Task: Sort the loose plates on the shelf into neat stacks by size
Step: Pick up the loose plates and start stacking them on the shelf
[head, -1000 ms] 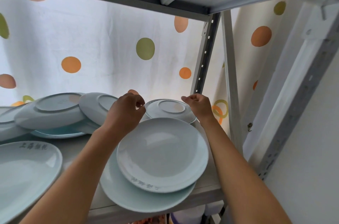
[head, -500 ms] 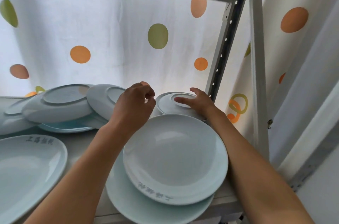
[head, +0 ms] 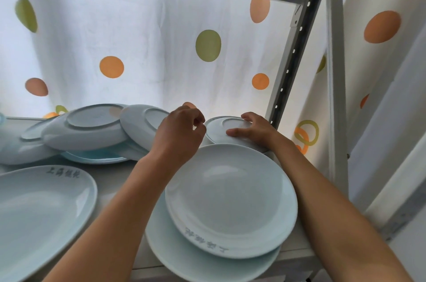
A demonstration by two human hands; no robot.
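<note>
Metal shelf [head: 110,186]: oval platter [head: 39,214] front-left. Two plates stacked front-center, lg under [head: 207,265], deep plate [head: 230,198] on top. Overturned plates [head: 92,129] piled rear-left. R hand [head: 255,130] grasps small inverted plate [head: 219,128], rear-right. L hand [head: 179,136] fingers curled at its rim; grip can't tell.

Under the right hand [head: 255,130] lies an upturned small plate [head: 221,129], behind the two stacked plates [head: 230,198] between the forearms; left of the left hand [head: 179,134] upturned plates [head: 92,129] overlap (one leaning), an oval platter [head: 41,212] nearer
</note>
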